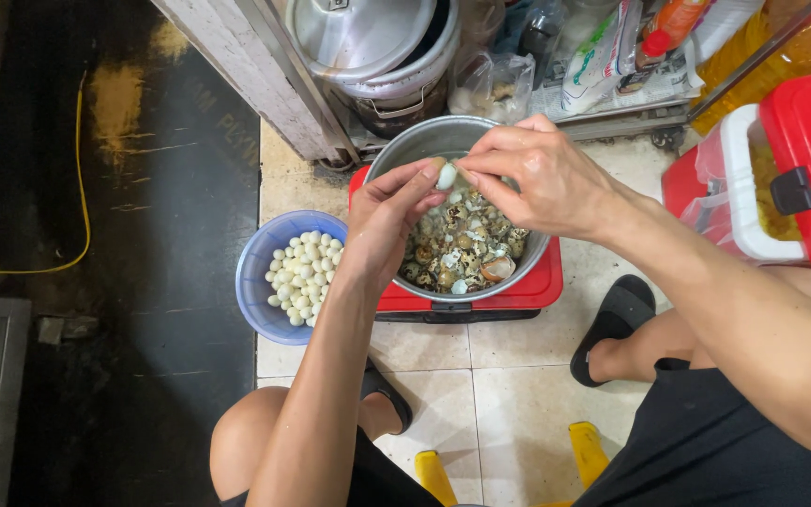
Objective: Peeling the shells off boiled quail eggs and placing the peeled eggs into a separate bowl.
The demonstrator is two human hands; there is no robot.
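Observation:
My left hand (389, 214) and my right hand (539, 176) meet over a metal pot (424, 143), both pinching one small white quail egg (446, 176) between the fingertips. The pot holds many speckled quail eggs and bits of shell (466, 246). It sits on a low red stool (527, 293). To the left, on the floor, stands a blue plastic bowl (257, 268) with several peeled white eggs (304, 277).
A red and white cooler box (804, 164) stands at the right. Behind the pot are a lidded steel pot (368, 42), plastic bags and bottles. My knees and black sandals (617, 324) frame the tiled floor; a yellow seat (589, 451) shows below.

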